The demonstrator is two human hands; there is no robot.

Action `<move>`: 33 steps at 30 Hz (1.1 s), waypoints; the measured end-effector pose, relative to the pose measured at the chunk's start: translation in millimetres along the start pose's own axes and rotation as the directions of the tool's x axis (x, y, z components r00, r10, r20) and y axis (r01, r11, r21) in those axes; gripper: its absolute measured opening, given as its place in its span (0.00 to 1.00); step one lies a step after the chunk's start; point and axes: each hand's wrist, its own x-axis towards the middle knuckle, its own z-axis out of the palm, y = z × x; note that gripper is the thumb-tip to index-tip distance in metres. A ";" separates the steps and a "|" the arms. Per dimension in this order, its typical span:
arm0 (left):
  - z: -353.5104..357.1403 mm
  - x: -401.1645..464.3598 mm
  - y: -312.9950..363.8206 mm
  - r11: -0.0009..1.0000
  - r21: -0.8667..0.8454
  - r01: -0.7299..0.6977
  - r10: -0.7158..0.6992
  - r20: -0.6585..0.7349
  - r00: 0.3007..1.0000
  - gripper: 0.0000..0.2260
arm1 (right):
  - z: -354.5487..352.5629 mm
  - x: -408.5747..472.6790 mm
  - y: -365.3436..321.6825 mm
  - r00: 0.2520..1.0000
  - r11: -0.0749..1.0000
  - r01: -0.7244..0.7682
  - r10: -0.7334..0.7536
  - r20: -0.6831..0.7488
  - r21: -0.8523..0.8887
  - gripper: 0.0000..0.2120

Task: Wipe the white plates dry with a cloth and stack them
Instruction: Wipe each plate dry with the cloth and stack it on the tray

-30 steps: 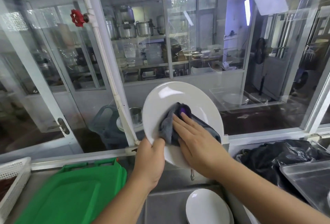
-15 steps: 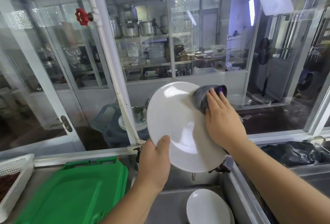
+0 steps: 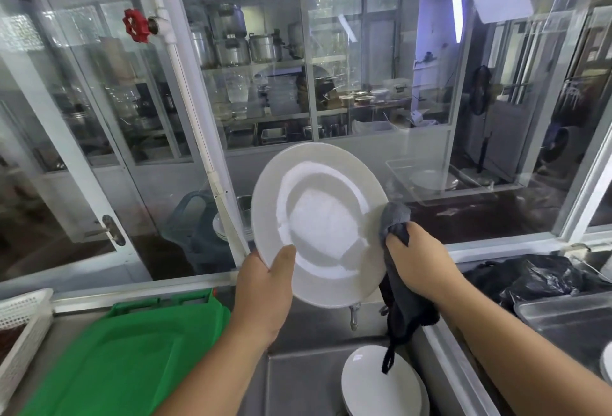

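I hold a white plate (image 3: 323,217) tilted up in front of the window, its face toward me. My left hand (image 3: 265,289) grips its lower left rim, thumb on the face. My right hand (image 3: 420,260) holds a dark grey cloth (image 3: 395,217) against the plate's right edge; the cloth's tail (image 3: 405,313) hangs down below the hand. A stack of white plates (image 3: 381,382) sits in the steel sink (image 3: 298,379) below.
A green plastic lid or tray (image 3: 109,359) lies on the counter at left, with a white perforated basket (image 3: 20,329) beyond it. A black bag (image 3: 536,280) and a steel tray (image 3: 569,319) sit at right. Glass window panes stand close behind the plate.
My right hand has slid the cloth from the plate's middle, up to the top right rim, then down to the right edge. The plate stays in my left hand.
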 end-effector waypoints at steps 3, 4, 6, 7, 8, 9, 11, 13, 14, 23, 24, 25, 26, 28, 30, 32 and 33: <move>-9.1 1.2 -0.3 0.998 0.055 -0.011 0.009 0.031 0.999 0.18 | -4.7 2.9 3.4 0.997 0.993 -0.050 0.043 0.062 0.109 0.13; -13.4 1.4 -0.5 0.996 0.088 -0.019 0.016 0.036 0.999 0.19 | -6.1 2.6 4.2 0.995 0.988 -0.073 0.062 0.083 0.139 0.14; -21.2 1.8 0.4 0.980 0.190 -0.059 0.051 0.048 0.998 0.12 | -9.8 1.8 4.9 0.986 0.966 -0.148 0.129 0.103 0.212 0.15; -24.6 1.3 0.9 0.960 0.262 -0.097 0.084 0.060 0.995 0.06 | -12.1 1.8 5.6 0.979 0.942 -0.197 0.174 0.106 0.272 0.15; -27.6 0.5 2.2 0.931 0.335 -0.144 0.123 0.081 0.989 0.02 | -14.4 1.6 6.2 0.969 0.901 -0.246 0.219 0.115 0.356 0.15; -30.4 -0.4 3.5 0.894 0.403 -0.195 0.167 0.103 0.981 0.03 | -16.9 1.6 6.7 0.956 0.845 -0.294 0.261 0.135 0.446 0.16; -34.8 -3.1 7.9 0.806 0.507 -0.306 0.255 0.169 0.952 0.05 | -21.7 0.2 5.7 0.933 0.713 -0.357 0.302 0.194 0.604 0.17; -36.4 -4.3 12.0 0.713 0.557 -0.426 0.337 0.261 0.905 0.14 | -24.9 -0.8 2.1 0.923 0.584 -0.383 0.268 0.275 0.716 0.19; -37.6 -3.2 13.5 0.657 0.578 -0.484 0.379 0.303 0.875 0.16 | -26.4 -0.6 -1.3 0.920 0.519 -0.391 0.227 0.318 0.760 0.22; -43.6 3.1 20.9 0.126 0.565 -0.816 0.487 0.681 0.547 0.27 | -33.5 -10.5 -11.8 0.860 0.309 -0.427 -0.152 0.488 0.850 0.23; -44.5 4.2 18.0 0.105 0.548 -0.830 0.495 0.695 0.522 0.29 | -32.1 -12.4 -10.4 0.861 0.315 -0.428 -0.144 0.488 0.847 0.21; -45.3 4.7 15.0 0.107 0.537 -0.837 0.495 0.701 0.513 0.30 | -30.9 -14.2 -8.5 0.862 0.319 -0.432 -0.129 0.491 0.843 0.20; -46.3 5.1 11.8 0.125 0.529 -0.840 0.493 0.702 0.515 0.30 | -29.9 -17.0 -6.7 0.861 0.314 -0.444 -0.110 0.497 0.839 0.18; -48.4 5.9 6.4 0.178 0.508 -0.842 0.502 0.689 0.522 0.29 | -26.6 -20.3 -1.9 0.865 0.293 -0.451 -0.089 0.493 0.843 0.18; -47.2 6.0 2.9 0.220 0.483 -0.848 0.537 0.666 0.518 0.28 | -22.8 -22.8 2.8 0.877 0.272 -0.428 -0.105 0.469 0.862 0.20; -44.1 8.2 0.3 0.262 0.478 -0.838 0.570 0.624 0.534 0.29 | -20.1 -25.0 5.7 0.885 0.255 -0.400 -0.140 0.443 0.880 0.23; -42.6 9.9 -0.1 0.298 0.493 -0.817 0.580 0.586 0.565 0.30 | -19.4 -25.8 6.4 0.888 0.239 -0.386 -0.164 0.429 0.891 0.23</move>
